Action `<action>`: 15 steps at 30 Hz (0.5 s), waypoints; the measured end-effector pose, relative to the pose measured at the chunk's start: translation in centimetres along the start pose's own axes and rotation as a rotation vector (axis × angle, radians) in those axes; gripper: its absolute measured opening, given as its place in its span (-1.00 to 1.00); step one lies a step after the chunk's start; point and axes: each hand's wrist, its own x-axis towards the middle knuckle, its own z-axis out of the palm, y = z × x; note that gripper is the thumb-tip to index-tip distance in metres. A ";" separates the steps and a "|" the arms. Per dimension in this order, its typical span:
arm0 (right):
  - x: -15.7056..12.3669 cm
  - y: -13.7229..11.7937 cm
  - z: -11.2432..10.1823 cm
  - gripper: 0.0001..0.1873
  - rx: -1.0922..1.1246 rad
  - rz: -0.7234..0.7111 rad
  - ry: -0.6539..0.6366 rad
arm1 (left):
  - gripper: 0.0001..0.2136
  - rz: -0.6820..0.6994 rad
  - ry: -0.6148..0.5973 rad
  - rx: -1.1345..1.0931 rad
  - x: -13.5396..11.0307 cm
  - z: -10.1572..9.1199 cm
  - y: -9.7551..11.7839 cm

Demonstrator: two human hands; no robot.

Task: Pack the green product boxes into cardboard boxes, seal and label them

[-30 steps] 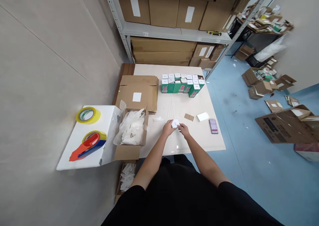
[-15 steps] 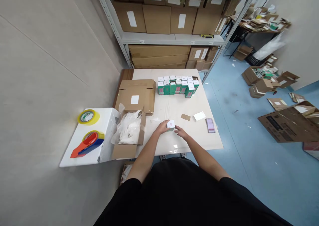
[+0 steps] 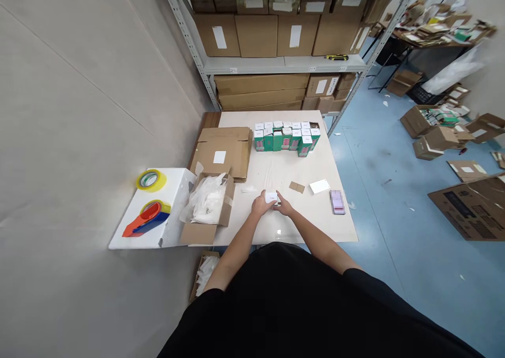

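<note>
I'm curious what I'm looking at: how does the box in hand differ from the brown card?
The box is held by the left hand and right hand; the card lies untouched on the table. The box's top is white; the card is brown. The box is thick; the card looks flat.

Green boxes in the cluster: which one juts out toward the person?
The green box standing alone in front, near the right end; the others stand in rows behind it.
</note>
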 end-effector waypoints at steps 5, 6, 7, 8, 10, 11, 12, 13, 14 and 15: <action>1.2 0.4 0.2 0.01 -0.086 -0.014 0.017 | -0.48 0.159 0.014 -0.009 0.5 -0.5 -1.0; 1.3 0.4 0.3 -0.01 -0.087 -0.003 0.030 | -0.49 0.201 0.005 -0.011 0.7 -0.7 -1.1; 1.4 0.5 0.3 -0.04 -0.087 0.002 0.047 | -0.48 0.233 -0.013 -0.009 1.0 -0.9 -1.2; 1.5 0.6 0.4 -0.06 -0.087 0.004 0.063 | -0.48 0.252 -0.037 0.002 1.2 -1.2 -1.2; 1.6 0.7 0.3 -0.10 -0.086 0.008 0.071 | -0.52 0.254 -0.074 0.036 1.6 -1.6 -1.0; 1.6 0.7 0.3 -0.11 -0.081 0.010 0.064 | -0.56 0.249 -0.084 0.050 1.8 -1.9 -0.9; 1.6 0.7 0.1 -0.12 -0.071 0.011 0.052 | -0.62 0.248 -0.091 0.062 1.9 -2.1 -0.8; 1.6 0.6 0.0 -0.13 -0.057 0.013 0.039 | -0.66 0.250 -0.096 0.077 2.1 -2.3 -0.7; 1.6 0.6 -0.1 -0.14 -0.040 0.013 0.024 | -0.69 0.259 -0.104 0.106 2.2 -2.5 -0.5; 1.5 0.5 -0.2 -0.15 -0.022 0.013 0.007 | -0.69 0.270 -0.115 0.148 2.3 -2.7 -0.4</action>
